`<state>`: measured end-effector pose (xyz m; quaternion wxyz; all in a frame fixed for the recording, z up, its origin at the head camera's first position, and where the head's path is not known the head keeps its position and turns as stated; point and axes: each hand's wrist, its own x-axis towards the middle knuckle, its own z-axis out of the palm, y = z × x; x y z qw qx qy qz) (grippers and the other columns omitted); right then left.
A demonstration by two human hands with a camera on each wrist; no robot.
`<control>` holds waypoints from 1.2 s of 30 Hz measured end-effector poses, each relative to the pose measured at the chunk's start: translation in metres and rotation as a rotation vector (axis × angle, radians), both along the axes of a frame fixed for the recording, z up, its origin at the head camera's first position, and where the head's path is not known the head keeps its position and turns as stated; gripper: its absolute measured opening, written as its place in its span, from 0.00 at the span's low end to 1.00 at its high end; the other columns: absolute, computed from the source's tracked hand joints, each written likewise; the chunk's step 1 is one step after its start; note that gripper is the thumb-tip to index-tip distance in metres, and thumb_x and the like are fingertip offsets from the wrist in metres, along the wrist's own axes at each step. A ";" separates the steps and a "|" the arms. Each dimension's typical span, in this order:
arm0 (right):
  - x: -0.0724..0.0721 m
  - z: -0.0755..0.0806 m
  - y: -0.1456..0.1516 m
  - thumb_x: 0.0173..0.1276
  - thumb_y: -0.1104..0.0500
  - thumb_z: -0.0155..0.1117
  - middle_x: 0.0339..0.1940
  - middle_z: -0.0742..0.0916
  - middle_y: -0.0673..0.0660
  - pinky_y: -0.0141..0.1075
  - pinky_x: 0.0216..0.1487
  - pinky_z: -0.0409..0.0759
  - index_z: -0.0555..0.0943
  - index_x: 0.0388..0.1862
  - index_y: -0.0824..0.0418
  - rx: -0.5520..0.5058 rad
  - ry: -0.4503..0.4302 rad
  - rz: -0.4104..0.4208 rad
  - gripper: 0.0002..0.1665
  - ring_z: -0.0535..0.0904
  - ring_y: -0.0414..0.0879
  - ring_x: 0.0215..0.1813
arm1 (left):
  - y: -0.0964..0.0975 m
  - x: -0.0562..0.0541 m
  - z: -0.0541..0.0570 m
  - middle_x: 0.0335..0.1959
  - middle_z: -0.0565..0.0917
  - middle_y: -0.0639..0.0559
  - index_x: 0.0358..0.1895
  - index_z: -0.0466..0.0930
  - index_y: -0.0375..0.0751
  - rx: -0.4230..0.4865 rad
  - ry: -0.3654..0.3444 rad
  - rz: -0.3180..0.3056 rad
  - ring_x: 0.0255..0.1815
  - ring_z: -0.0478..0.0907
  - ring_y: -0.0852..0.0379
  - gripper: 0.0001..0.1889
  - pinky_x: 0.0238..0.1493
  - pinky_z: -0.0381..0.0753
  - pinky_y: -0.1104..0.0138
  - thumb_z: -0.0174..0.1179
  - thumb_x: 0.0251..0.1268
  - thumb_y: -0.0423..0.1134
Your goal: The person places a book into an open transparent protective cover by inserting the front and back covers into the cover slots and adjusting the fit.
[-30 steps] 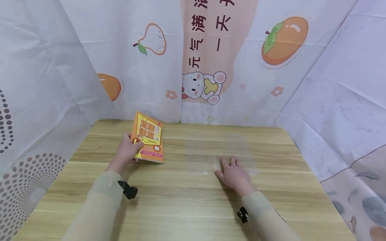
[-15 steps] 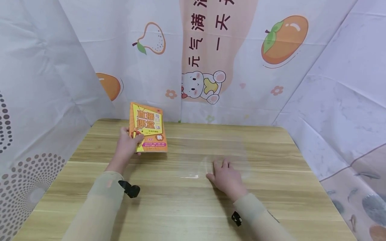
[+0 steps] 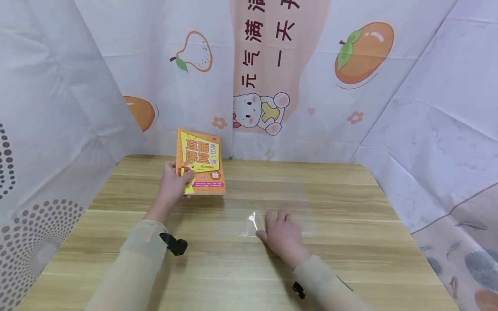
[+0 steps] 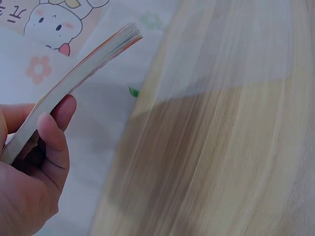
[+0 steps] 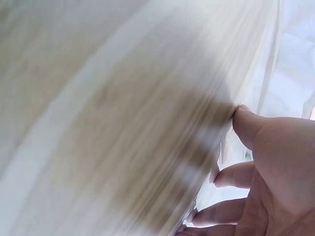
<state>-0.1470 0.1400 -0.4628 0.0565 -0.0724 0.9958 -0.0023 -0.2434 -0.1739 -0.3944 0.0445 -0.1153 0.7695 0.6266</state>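
My left hand (image 3: 173, 183) grips an orange and yellow book (image 3: 202, 164) by its left side, thumb on the cover and fingers behind. The book is held up off the table, tilted so its cover faces me. In the left wrist view, its page edges show between thumb and fingers. My right hand (image 3: 283, 237) lies palm down with fingers spread on a clear plastic sheet (image 3: 233, 216), which is flat on the table. A bright glint shows on the sheet beside the thumb. The right wrist view shows the fingertips (image 5: 239, 112) touching down at the surface.
The wooden table (image 3: 350, 268) reaches back to a white curtain (image 3: 175, 99) with fruit and bear prints. More patterned cloth (image 3: 439, 129) hangs along the right side. A black wrist camera (image 3: 177, 245) sits on the left sleeve.
My left hand has raised the book off the table, then moved it slightly right. The right hand has slid left and a little toward me, and the clear sheet has moved with it.
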 end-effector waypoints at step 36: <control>-0.034 0.026 0.111 0.78 0.42 0.58 0.78 0.63 0.76 0.77 0.68 0.55 0.63 0.79 0.65 -0.198 -0.067 0.018 0.42 0.57 0.84 0.72 | 0.049 0.006 0.006 0.53 0.82 0.37 0.68 0.50 0.47 0.161 0.037 -0.117 0.35 0.88 0.51 0.28 0.19 0.82 0.62 0.58 0.77 0.45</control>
